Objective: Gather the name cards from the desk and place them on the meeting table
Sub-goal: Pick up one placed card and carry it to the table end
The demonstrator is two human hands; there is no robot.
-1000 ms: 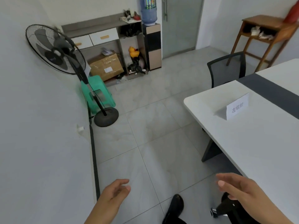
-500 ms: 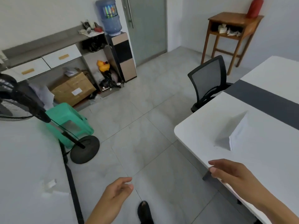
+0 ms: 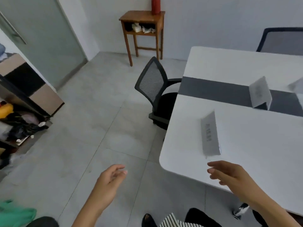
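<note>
Paper card (image 3: 210, 136) beyond right grip (image 3: 229, 175)

A mesh chair (image 3: 153, 81) sits near a wooden stand (image 3: 141, 16).

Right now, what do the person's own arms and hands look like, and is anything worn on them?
Both are bare. The left hand and right hand wear no gloves, and no ring, watch or sleeve shows up to the frame's edge. A black-and-white striped garment shows at the bottom edge.
</note>
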